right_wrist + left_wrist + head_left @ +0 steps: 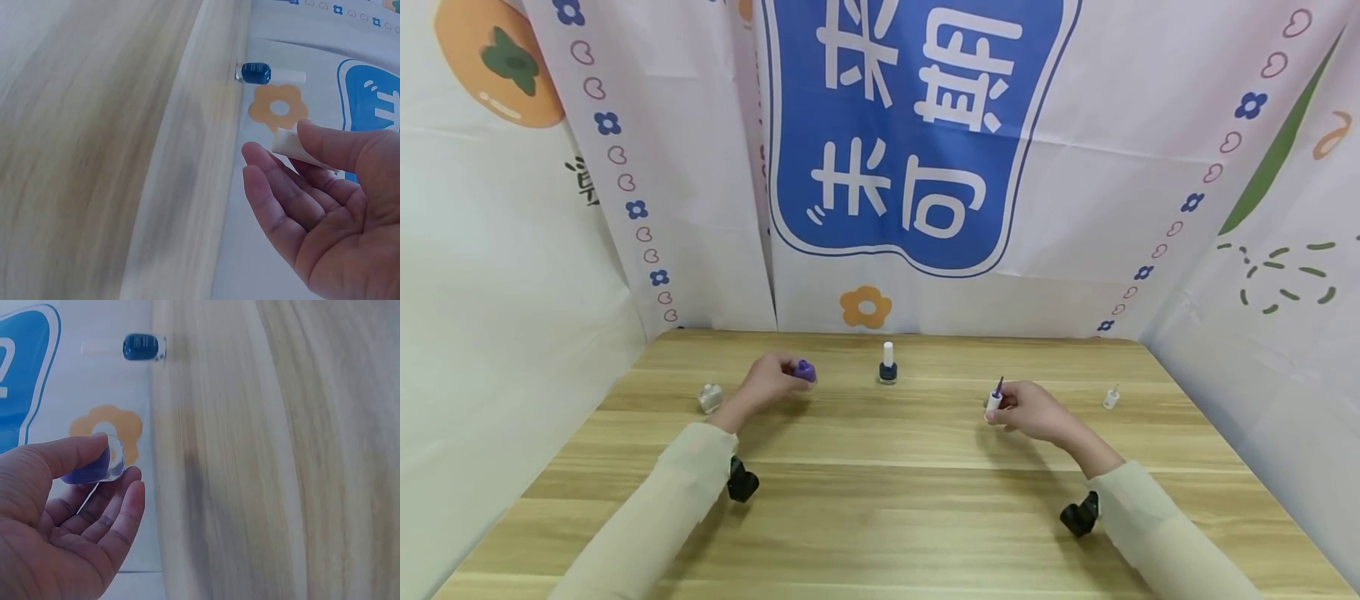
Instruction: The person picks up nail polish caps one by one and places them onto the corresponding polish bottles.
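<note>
My left hand (766, 383) pinches a purple nail polish bottle (805, 372) just above the table, its neck uncapped. In the left wrist view, thumb and fingers are on either side of this bottle (94, 467), its clear glass base showing. To the right, my right hand (1036, 410) pinches a white nail polish cap (993, 402) with its purple-coated brush pointing up. The right wrist view shows that cap (289, 144) between thumb and fingers, its brush hidden. A dark blue nail polish bottle (887, 372) with its white cap on stands upright between the hands.
Beside the left wrist stands a clear, pale bottle (710, 398). At the far right a white cap (1111, 400) stands with its thin brush upward. The wood-grain table (880, 517) meets a printed cloth (820, 300) at the back; cloth also hangs at both sides.
</note>
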A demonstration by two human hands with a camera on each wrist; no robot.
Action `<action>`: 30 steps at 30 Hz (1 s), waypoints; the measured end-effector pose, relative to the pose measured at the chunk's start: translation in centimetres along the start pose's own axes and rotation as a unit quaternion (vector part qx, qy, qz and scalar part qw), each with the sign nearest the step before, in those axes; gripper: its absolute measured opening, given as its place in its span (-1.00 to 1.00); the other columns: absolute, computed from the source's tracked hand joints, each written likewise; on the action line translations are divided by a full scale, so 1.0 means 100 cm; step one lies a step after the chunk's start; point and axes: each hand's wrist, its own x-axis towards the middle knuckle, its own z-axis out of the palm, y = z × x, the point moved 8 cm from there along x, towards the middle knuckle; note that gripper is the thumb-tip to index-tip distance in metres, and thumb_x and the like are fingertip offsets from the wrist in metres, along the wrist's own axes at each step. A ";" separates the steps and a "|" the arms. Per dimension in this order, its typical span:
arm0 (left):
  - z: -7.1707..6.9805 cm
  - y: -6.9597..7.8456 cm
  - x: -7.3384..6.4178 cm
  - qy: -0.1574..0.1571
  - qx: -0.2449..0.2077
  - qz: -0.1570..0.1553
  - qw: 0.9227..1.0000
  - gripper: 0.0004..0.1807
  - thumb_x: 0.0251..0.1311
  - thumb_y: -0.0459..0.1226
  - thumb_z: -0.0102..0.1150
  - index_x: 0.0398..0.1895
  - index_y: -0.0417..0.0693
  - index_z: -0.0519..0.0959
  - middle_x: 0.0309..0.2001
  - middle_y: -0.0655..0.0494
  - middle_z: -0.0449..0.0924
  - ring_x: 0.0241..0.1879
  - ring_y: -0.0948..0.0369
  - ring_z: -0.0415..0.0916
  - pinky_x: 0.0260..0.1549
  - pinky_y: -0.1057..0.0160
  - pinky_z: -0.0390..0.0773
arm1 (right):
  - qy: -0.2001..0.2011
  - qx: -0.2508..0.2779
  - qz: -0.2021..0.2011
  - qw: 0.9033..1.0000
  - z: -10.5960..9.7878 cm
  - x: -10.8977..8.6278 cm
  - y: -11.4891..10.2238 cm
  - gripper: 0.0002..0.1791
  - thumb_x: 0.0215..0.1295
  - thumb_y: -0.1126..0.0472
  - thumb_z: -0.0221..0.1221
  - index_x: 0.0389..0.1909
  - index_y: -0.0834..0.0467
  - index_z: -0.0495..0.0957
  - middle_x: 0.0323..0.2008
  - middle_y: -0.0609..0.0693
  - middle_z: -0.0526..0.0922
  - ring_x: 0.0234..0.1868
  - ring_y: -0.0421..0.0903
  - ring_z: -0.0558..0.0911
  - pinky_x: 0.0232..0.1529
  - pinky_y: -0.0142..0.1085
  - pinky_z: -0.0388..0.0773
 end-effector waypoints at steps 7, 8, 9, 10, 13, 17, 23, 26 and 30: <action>0.013 0.011 -0.007 -0.017 -0.012 0.017 1.000 -0.79 0.05 -0.40 0.38 -0.35 -0.25 0.50 -0.20 -0.13 0.56 -0.24 0.06 0.53 -0.28 0.13 0.66 | -0.004 -0.004 -0.028 1.000 0.004 -0.001 -0.011 -0.85 0.30 0.33 0.22 -0.20 0.35 0.55 -0.30 0.09 0.66 -0.19 0.12 0.64 -0.21 -0.08 0.66; 0.015 0.012 -0.008 -0.017 -0.012 0.020 1.000 -0.79 0.04 -0.41 0.38 -0.34 -0.25 0.51 -0.20 -0.12 0.56 -0.24 0.07 0.53 -0.30 0.16 0.66 | -0.005 -0.002 -0.030 1.000 0.005 -0.002 -0.012 -0.84 0.31 0.32 0.22 -0.19 0.35 0.55 -0.30 0.09 0.66 -0.18 0.13 0.64 -0.19 -0.07 0.65; 0.017 0.014 -0.009 -0.018 -0.015 0.021 1.000 -0.79 0.04 -0.42 0.39 -0.32 -0.26 0.52 -0.20 -0.12 0.56 -0.24 0.07 0.53 -0.31 0.17 0.67 | -0.005 0.000 -0.033 0.999 0.005 -0.002 -0.014 -0.84 0.31 0.32 0.22 -0.19 0.35 0.55 -0.30 0.08 0.66 -0.17 0.15 0.63 -0.18 -0.05 0.65; 0.020 0.016 -0.010 -0.020 -0.017 0.024 0.999 -0.79 0.04 -0.43 0.38 -0.31 -0.28 0.53 -0.20 -0.13 0.56 -0.25 0.06 0.54 -0.32 0.18 0.67 | -0.007 0.001 -0.036 0.999 0.006 -0.003 -0.016 -0.84 0.31 0.32 0.22 -0.18 0.34 0.55 -0.29 0.08 0.65 -0.15 0.15 0.63 -0.17 -0.04 0.64; 0.028 0.021 -0.013 -0.029 -0.018 0.034 0.999 -0.79 0.02 -0.45 0.39 -0.30 -0.31 0.55 -0.23 -0.13 0.57 -0.27 0.07 0.54 -0.35 0.21 0.67 | -0.011 0.004 -0.041 0.999 0.008 -0.005 -0.023 -0.84 0.32 0.31 0.22 -0.18 0.33 0.55 -0.27 0.10 0.65 -0.14 0.12 0.63 -0.15 0.00 0.63; 0.040 0.028 -0.020 -0.042 -0.017 0.043 0.998 -0.79 0.02 -0.44 0.39 -0.31 -0.28 0.56 -0.26 -0.08 0.57 -0.29 0.09 0.54 -0.33 0.18 0.67 | -0.016 0.002 -0.053 0.998 0.012 -0.007 -0.032 -0.84 0.34 0.30 0.20 -0.16 0.33 0.54 -0.21 0.19 0.64 -0.15 0.09 0.62 -0.16 -0.01 0.63; 0.059 0.042 -0.031 -0.064 -0.040 0.060 0.995 -0.78 0.01 -0.45 0.40 -0.28 -0.27 0.58 -0.24 -0.06 0.57 -0.27 0.10 0.56 -0.34 0.21 0.67 | -0.011 -0.012 -0.071 0.997 0.017 -0.008 -0.048 -0.85 0.34 0.28 0.21 -0.17 0.29 0.55 -0.32 0.08 0.61 -0.27 0.03 0.57 -0.25 -0.08 0.61; 0.067 0.049 -0.035 -0.073 -0.045 0.071 0.994 -0.77 0.01 -0.43 0.41 -0.26 -0.27 0.58 -0.24 -0.06 0.58 -0.28 0.11 0.57 -0.36 0.23 0.67 | -0.002 -0.024 -0.078 0.997 0.019 -0.008 -0.055 -0.89 0.32 0.29 0.23 -0.21 0.25 0.57 -0.36 0.00 0.60 -0.31 -0.07 0.56 -0.32 -0.22 0.59; 0.077 0.057 -0.040 -0.082 -0.048 0.081 0.992 -0.77 0.01 -0.42 0.41 -0.27 -0.25 0.58 -0.24 -0.04 0.58 -0.28 0.12 0.57 -0.37 0.24 0.67 | 0.008 -0.038 -0.091 0.995 0.020 -0.007 -0.061 -0.91 0.30 0.29 0.25 -0.25 0.23 0.57 -0.37 -0.03 0.60 -0.32 -0.10 0.54 -0.37 -0.30 0.53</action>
